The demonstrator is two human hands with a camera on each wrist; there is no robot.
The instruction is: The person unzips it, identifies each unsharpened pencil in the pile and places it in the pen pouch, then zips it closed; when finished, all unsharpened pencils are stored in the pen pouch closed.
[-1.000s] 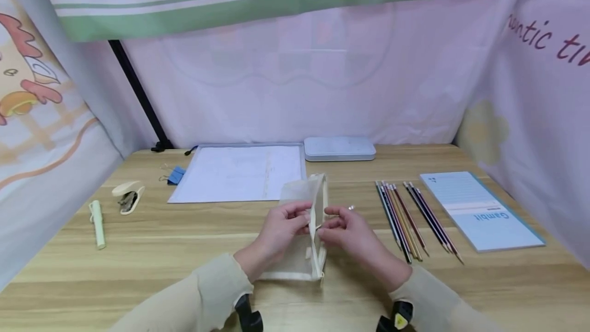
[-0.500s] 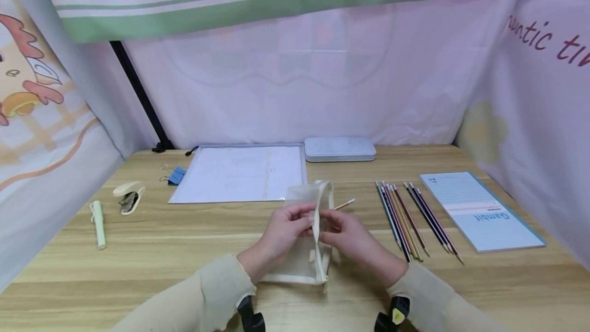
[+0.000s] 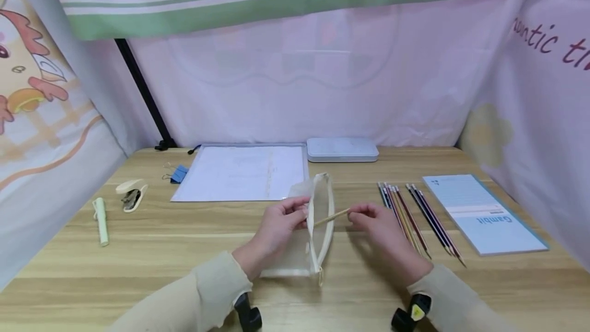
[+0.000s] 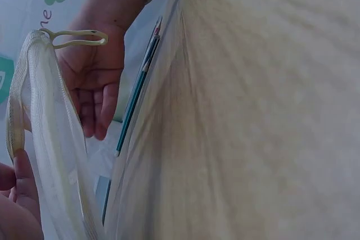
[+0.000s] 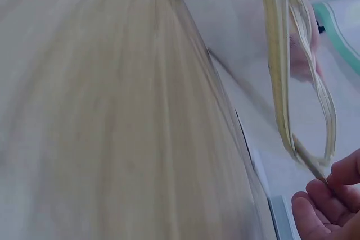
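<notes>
A translucent cream zip pouch (image 3: 288, 263) stands in the middle of the table, its open mouth facing right. My left hand (image 3: 276, 229) grips the pouch beside the mouth. A pale wooden pencil (image 3: 334, 216) reaches into the opening, and my right hand (image 3: 380, 232) pinches its outer end between thumb and fingers. Through the sheer wall, the right wrist view shows the length of the pencil (image 5: 247, 88) inside the pouch. The zip pull (image 4: 81, 37) hangs as a loop from one corner in the left wrist view.
Several pencils (image 3: 405, 214) and a blue notepad (image 3: 484, 214) lie at right. Behind are a white sheet (image 3: 239, 173) and a flat pale case (image 3: 342, 150). A blue binder clip (image 3: 178, 174), a stapler (image 3: 132, 196) and a light green pen (image 3: 101, 222) lie at left.
My right hand has drawn back to the right from the pouch's mouth, holding the pencil by its outer end. The mouth gapes wider, and the left hand still holds the pouch.
</notes>
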